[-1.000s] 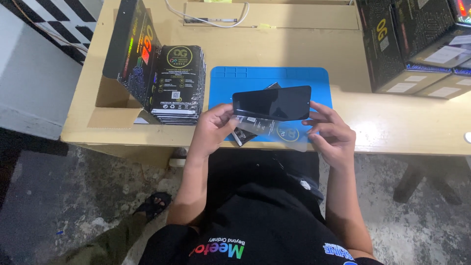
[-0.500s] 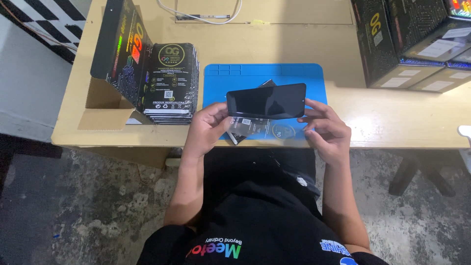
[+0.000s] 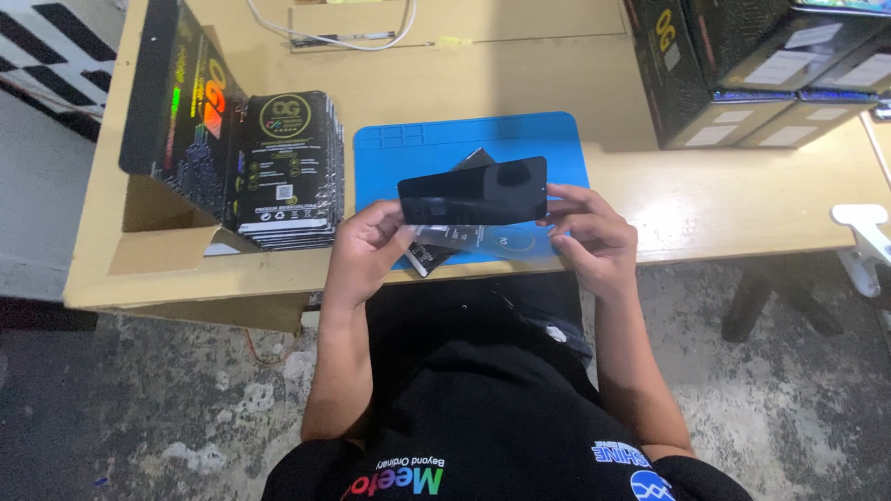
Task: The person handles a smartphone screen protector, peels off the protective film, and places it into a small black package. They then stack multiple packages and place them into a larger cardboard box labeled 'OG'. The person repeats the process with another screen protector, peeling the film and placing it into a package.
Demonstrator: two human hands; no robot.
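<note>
A black phone screen panel [image 3: 473, 190] is held flat above the blue mat [image 3: 557, 148], dark glass facing up. My left hand [image 3: 364, 252] grips its left end. My right hand [image 3: 590, 237] holds its right end, fingers spread along the edge. Under the panel hangs a clear plastic sleeve [image 3: 483, 239] with a round gold mark, pinched by both hands. A black flat packet [image 3: 429, 255] lies on the mat below it, partly hidden.
A stack of black flat packets [image 3: 288, 172] leans in an open cardboard box [image 3: 158, 232] at the left. Black cartons [image 3: 733, 65] stand at the back right. A white cable [image 3: 325, 37] lies at the back. A white clamp [image 3: 868, 232] sits at the right edge.
Both hands and the panel have stayed together in the same grip. The camera view has shifted, so the desk and boxes sit further left in the picture.
</note>
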